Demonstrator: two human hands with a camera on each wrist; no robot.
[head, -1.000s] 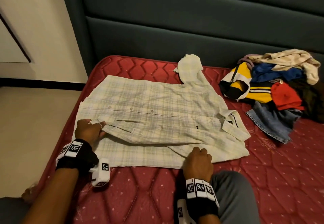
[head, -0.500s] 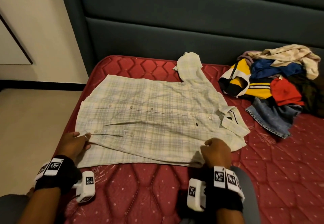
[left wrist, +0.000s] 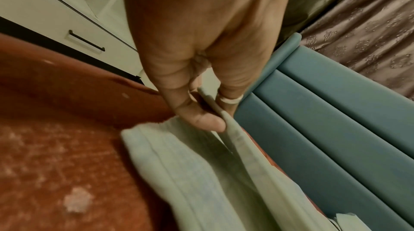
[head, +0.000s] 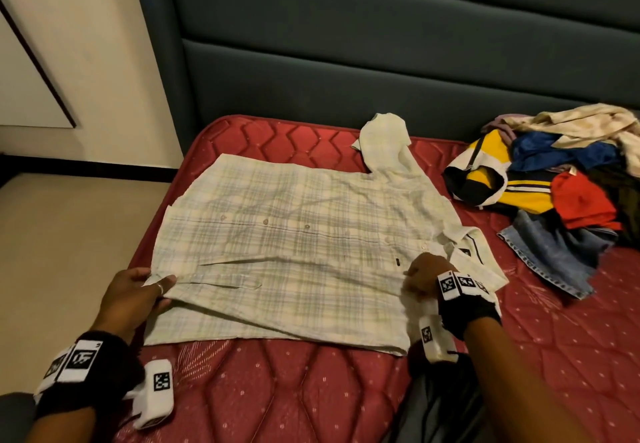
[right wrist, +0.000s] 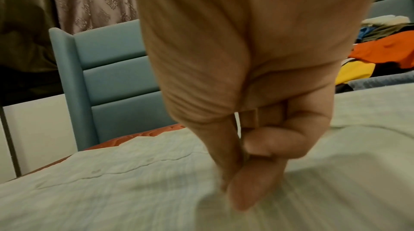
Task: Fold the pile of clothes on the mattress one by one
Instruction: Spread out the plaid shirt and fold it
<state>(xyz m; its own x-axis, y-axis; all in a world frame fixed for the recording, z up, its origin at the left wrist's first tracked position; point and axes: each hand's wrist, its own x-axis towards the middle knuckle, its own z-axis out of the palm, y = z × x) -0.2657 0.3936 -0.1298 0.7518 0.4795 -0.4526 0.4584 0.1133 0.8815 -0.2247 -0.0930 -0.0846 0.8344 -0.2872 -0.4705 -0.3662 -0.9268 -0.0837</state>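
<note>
Change since earlier frames: both hands have come up off the near hem, carrying the near side of the shirt over its middle; the right has moved from the bottom edge to beside the collar.

Left hand (head: 133, 295): near left, at the shirt's tail end. Grip closed; thumb and ringed finger pinch the folded fabric edge, as the left wrist view confirms.

Right hand (head: 424, 276): near right, just beside the collar (head: 465, 252). Grip closed; thumb pressed against curled fingers with cloth caught between them.

Shirt (head: 294, 234): pale plaid, buttoned, lying crosswise and flat on the mattress (head: 311, 390), near flap partly turned over the body. Far sleeve (head: 382, 137) sticks out toward the headboard (head: 346, 61), not yet folded.

Pile (head: 561, 183): mixed clothes, far right on the mattress, well apart from the shirt, untouched.

Step in hand, by judgement: first lengthwise fold of the first garment; task barely begun.

Next move calls for: laying the held edge down straight along the button line with both hands level, smoothing it, then bringing in the far sleeve and side.
</note>
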